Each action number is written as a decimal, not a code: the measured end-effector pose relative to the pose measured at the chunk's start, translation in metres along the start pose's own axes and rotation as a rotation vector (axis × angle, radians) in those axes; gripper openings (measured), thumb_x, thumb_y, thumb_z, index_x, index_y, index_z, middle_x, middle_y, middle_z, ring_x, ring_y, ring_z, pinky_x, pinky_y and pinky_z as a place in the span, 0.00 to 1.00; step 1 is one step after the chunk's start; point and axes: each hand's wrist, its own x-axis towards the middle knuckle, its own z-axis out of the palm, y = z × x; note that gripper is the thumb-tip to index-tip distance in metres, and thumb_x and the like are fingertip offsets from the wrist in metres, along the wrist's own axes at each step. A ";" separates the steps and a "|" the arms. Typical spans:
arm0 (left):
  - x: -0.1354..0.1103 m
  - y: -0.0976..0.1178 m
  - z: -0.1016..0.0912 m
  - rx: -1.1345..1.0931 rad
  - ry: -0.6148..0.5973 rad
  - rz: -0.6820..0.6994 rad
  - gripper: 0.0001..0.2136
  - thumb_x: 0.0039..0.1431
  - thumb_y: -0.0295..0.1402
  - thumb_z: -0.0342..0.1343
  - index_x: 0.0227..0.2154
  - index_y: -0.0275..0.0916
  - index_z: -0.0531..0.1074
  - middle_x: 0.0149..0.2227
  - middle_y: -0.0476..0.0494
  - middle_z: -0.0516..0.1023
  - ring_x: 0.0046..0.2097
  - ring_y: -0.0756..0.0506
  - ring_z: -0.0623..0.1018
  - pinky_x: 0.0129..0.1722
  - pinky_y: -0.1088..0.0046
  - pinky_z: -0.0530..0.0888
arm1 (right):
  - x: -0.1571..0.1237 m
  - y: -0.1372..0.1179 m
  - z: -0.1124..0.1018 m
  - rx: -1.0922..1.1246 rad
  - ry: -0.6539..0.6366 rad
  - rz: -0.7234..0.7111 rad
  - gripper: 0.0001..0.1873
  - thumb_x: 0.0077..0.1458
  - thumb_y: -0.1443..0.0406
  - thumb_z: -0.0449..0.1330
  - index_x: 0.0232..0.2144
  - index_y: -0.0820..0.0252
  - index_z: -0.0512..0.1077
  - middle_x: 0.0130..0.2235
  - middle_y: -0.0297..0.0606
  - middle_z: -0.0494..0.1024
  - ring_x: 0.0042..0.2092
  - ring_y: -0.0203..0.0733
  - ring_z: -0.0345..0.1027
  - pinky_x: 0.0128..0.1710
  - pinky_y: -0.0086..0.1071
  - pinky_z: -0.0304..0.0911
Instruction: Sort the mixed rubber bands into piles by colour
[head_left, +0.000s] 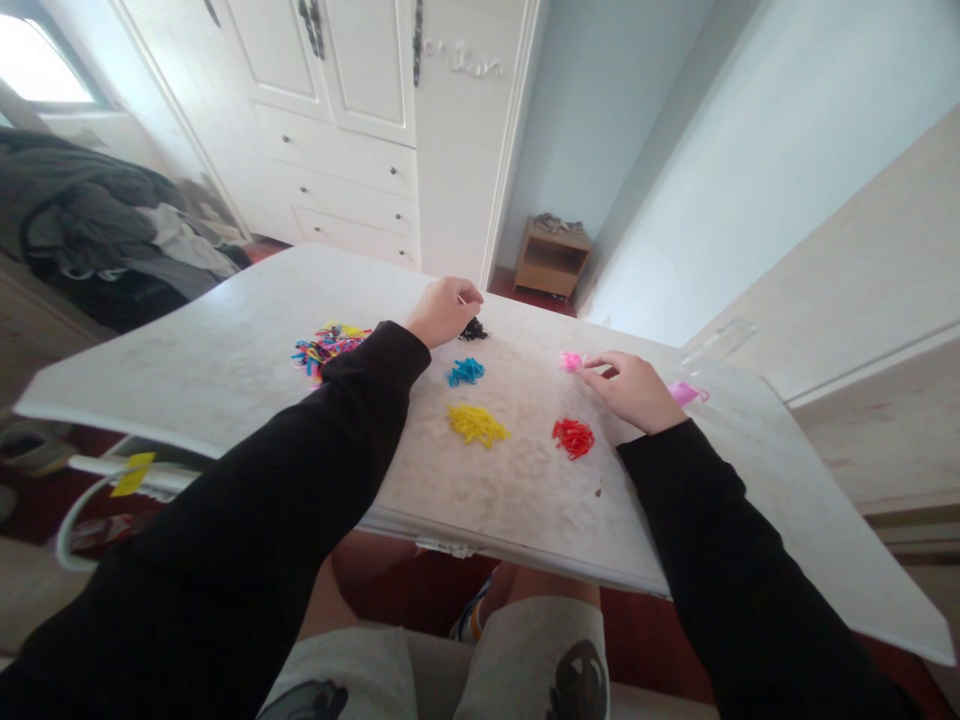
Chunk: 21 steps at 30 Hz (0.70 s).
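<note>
My left hand (445,310) is over the far side of the table, its fingers pinched just above a small pile of black rubber bands (474,329). What sits between those fingertips is too small to make out. Close to a pile of pink rubber bands (571,361), my right hand (634,388) has thumb and forefinger drawn together at the pile's edge; any piece in them is unclear. Blue bands (466,372), yellow bands (478,425) and red bands (574,438) lie in separate heaps. A mixed-colour heap (330,345) lies left, partly behind my left sleeve.
The white table (525,510) stands before my knees. Beyond my right hand are a pink item (686,393) and a clear plastic container (720,345). A white wardrobe (337,180), a small wooden cabinet (553,258) and piled clothes (97,220) surround it.
</note>
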 end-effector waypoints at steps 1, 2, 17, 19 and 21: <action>0.000 0.000 0.000 0.000 -0.001 0.000 0.06 0.51 0.27 0.57 0.30 0.39 0.79 0.33 0.41 0.81 0.35 0.43 0.75 0.44 0.64 0.73 | 0.000 0.000 0.000 -0.009 -0.001 -0.001 0.11 0.57 0.61 0.61 0.37 0.60 0.80 0.43 0.44 0.85 0.40 0.47 0.78 0.45 0.38 0.69; 0.000 0.000 0.000 0.003 -0.002 0.000 0.06 0.51 0.27 0.56 0.30 0.39 0.79 0.33 0.41 0.80 0.35 0.43 0.75 0.44 0.64 0.73 | 0.000 0.000 0.000 -0.014 -0.004 -0.004 0.11 0.57 0.61 0.61 0.37 0.60 0.80 0.44 0.44 0.85 0.40 0.47 0.78 0.44 0.38 0.69; -0.001 0.002 0.001 -0.010 -0.017 -0.010 0.06 0.51 0.26 0.56 0.29 0.38 0.78 0.31 0.41 0.80 0.35 0.44 0.75 0.43 0.64 0.73 | -0.003 -0.003 -0.001 -0.034 -0.031 -0.039 0.08 0.58 0.63 0.60 0.37 0.58 0.78 0.43 0.42 0.85 0.39 0.45 0.78 0.42 0.36 0.68; -0.001 0.002 0.001 0.002 -0.014 -0.004 0.07 0.51 0.26 0.56 0.30 0.38 0.79 0.32 0.40 0.80 0.35 0.44 0.75 0.43 0.64 0.73 | -0.003 -0.003 -0.001 -0.039 -0.036 -0.029 0.09 0.57 0.63 0.60 0.37 0.59 0.79 0.42 0.42 0.85 0.40 0.46 0.78 0.42 0.36 0.68; -0.002 0.003 0.000 0.011 -0.013 0.000 0.07 0.52 0.26 0.55 0.30 0.38 0.79 0.32 0.40 0.80 0.35 0.43 0.76 0.43 0.63 0.73 | -0.003 -0.002 -0.001 -0.040 -0.038 -0.027 0.10 0.57 0.63 0.60 0.37 0.59 0.79 0.42 0.43 0.85 0.40 0.47 0.78 0.43 0.37 0.68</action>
